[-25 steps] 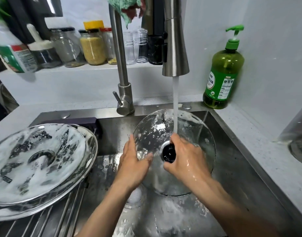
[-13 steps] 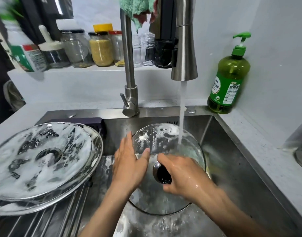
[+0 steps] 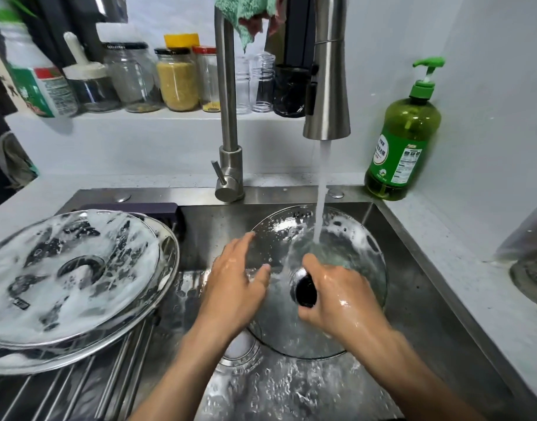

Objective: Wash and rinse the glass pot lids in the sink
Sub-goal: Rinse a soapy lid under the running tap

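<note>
Around your sink stand a green soap bottle at two o'clock on the counter corner and, at eleven o'clock on the ledge, a row of jars beside a white and green container. The steel faucet rises at twelve o'clock with a green cloth draped over it; its spray head pours water onto the lid you are rinsing. You have three lids in view: one glass lid in the basin at centre, and two soapy lids stacked at nine o'clock on a rack of steel rods. Your right hand is curled round the black knob of the centre lid, holding it tilted under the stream. Your left hand lies flat against the glass, fingers straight and slightly spread. The lower lid's rim is hidden behind your right wrist. At three o'clock a grey object is cut off by the edge, too blurred to name.
</note>
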Demonstrator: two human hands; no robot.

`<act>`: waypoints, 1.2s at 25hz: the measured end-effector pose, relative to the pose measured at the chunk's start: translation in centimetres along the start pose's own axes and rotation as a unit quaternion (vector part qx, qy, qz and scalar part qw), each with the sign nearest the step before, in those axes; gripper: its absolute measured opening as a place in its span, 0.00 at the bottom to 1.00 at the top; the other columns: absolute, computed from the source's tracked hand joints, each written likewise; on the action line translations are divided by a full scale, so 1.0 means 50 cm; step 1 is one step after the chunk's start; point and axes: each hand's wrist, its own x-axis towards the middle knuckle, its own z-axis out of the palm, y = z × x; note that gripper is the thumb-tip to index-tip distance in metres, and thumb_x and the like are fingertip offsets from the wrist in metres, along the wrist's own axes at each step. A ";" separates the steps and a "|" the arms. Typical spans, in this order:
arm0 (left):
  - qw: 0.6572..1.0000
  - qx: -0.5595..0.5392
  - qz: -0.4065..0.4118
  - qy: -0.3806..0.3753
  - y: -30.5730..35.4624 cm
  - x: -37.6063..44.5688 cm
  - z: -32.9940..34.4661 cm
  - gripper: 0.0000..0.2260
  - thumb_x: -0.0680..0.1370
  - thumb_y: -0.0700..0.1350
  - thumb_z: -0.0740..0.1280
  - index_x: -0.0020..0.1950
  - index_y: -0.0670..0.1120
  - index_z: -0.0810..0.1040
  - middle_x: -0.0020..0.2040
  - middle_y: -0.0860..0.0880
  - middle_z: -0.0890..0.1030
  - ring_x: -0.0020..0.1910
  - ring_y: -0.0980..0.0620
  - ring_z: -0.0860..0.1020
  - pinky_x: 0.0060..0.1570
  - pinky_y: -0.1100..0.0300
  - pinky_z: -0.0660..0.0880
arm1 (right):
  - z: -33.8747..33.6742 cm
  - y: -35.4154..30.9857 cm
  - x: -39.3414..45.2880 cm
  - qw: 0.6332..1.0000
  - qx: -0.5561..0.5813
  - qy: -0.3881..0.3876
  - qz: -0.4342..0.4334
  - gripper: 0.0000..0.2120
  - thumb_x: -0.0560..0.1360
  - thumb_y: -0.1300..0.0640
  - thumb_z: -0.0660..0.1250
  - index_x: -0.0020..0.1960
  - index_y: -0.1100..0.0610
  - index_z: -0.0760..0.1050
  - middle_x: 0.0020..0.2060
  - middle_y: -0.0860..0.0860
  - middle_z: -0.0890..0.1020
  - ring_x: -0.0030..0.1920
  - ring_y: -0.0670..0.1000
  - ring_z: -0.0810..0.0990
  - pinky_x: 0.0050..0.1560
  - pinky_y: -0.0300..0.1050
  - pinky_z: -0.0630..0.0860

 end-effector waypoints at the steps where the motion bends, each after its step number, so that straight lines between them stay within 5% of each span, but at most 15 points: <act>1: 1.000 0.018 0.023 -0.001 0.005 -0.002 0.003 0.28 0.79 0.50 0.68 0.77 0.54 0.64 0.77 0.51 0.66 0.75 0.50 0.64 0.74 0.47 0.64 | -0.002 0.001 0.000 1.000 0.000 0.003 0.003 0.27 0.68 0.48 0.74 0.48 0.44 0.53 0.33 0.43 0.70 0.34 0.50 0.73 0.32 0.39 0.63; 4: 0.996 -0.014 0.077 0.043 0.046 0.001 -0.007 0.25 0.79 0.49 0.69 0.75 0.53 0.69 0.75 0.51 0.69 0.74 0.53 0.66 0.73 0.47 0.65 | -0.003 -0.002 -0.002 1.000 0.004 0.010 -0.006 0.27 0.69 0.49 0.74 0.49 0.45 0.54 0.35 0.43 0.71 0.36 0.50 0.73 0.35 0.41 0.66; 8: 0.981 -0.133 0.137 0.026 0.173 0.062 -0.040 0.25 0.77 0.52 0.70 0.73 0.53 0.71 0.65 0.54 0.78 0.63 0.58 0.76 0.64 0.55 0.74 | -0.007 -0.006 0.001 1.000 0.009 0.002 -0.010 0.21 0.69 0.50 0.73 0.58 0.49 0.69 0.38 0.46 0.78 0.38 0.51 0.78 0.37 0.38 0.69; 11: 0.963 -0.202 0.174 0.031 0.252 0.089 -0.043 0.17 0.78 0.56 0.67 0.62 0.48 0.79 0.52 0.50 0.84 0.51 0.58 0.81 0.54 0.50 0.79 | -0.010 -0.005 0.000 1.000 0.022 -0.007 0.004 0.10 0.69 0.52 0.74 0.43 0.47 0.72 0.31 0.44 0.73 0.33 0.47 0.75 0.30 0.27 0.61; 14: 0.956 -0.227 0.158 0.102 0.281 0.106 -0.034 0.10 0.82 0.57 0.63 0.51 0.54 0.81 0.45 0.48 0.84 0.44 0.52 0.82 0.53 0.44 0.78 | -0.004 -0.001 0.002 1.000 0.022 0.013 -0.005 0.21 0.68 0.51 0.75 0.58 0.50 0.72 0.40 0.48 0.82 0.40 0.52 0.82 0.40 0.41 0.77; 16: 0.954 -0.253 0.132 0.091 0.298 0.125 -0.031 0.05 0.80 0.56 0.65 0.53 0.60 0.79 0.47 0.55 0.85 0.47 0.59 0.82 0.55 0.52 0.80 | -0.002 0.002 0.004 0.999 0.031 0.019 -0.005 0.29 0.68 0.51 0.77 0.65 0.50 0.69 0.44 0.49 0.84 0.43 0.53 0.83 0.44 0.45 0.78; 19: 0.961 -0.250 0.102 0.057 0.318 0.158 -0.027 0.11 0.78 0.57 0.69 0.58 0.56 0.81 0.47 0.60 0.83 0.49 0.62 0.81 0.58 0.58 0.78 | -0.004 0.007 0.007 0.999 0.035 0.017 0.006 0.31 0.67 0.50 0.77 0.66 0.50 0.67 0.47 0.51 0.84 0.46 0.55 0.83 0.46 0.47 0.79; 23: 0.987 -0.126 0.099 0.027 0.254 0.158 -0.001 0.19 0.79 0.56 0.68 0.67 0.49 0.79 0.59 0.50 0.83 0.56 0.55 0.80 0.61 0.54 0.76 | 0.001 0.010 0.006 0.999 0.029 0.027 0.023 0.29 0.69 0.50 0.76 0.65 0.52 0.68 0.46 0.50 0.83 0.45 0.54 0.83 0.48 0.49 0.82; 25: 0.988 -0.002 0.147 0.041 0.183 0.130 0.020 0.17 0.80 0.51 0.67 0.68 0.47 0.79 0.65 0.46 0.80 0.63 0.48 0.78 0.65 0.48 0.74 | 0.004 0.010 0.004 0.998 0.024 0.039 0.032 0.24 0.69 0.51 0.74 0.59 0.50 0.66 0.43 0.48 0.82 0.42 0.54 0.82 0.43 0.48 0.80; 28: 0.936 0.140 0.323 0.020 0.075 0.099 0.044 0.19 0.78 0.41 0.71 0.69 0.44 0.77 0.73 0.40 0.72 0.72 0.40 0.71 0.70 0.43 0.69 | 0.000 0.013 0.007 0.996 0.028 0.061 0.064 0.22 0.69 0.49 0.72 0.51 0.47 0.59 0.39 0.47 0.80 0.38 0.55 0.80 0.35 0.44 0.70; 30: 0.930 0.150 0.336 -0.004 0.021 0.098 0.058 0.23 0.78 0.40 0.70 0.74 0.46 0.73 0.78 0.42 0.65 0.76 0.42 0.64 0.71 0.41 0.67 | -0.003 0.021 0.008 0.991 0.021 0.091 0.091 0.22 0.69 0.46 0.73 0.53 0.47 0.63 0.39 0.47 0.82 0.38 0.55 0.82 0.34 0.43 0.66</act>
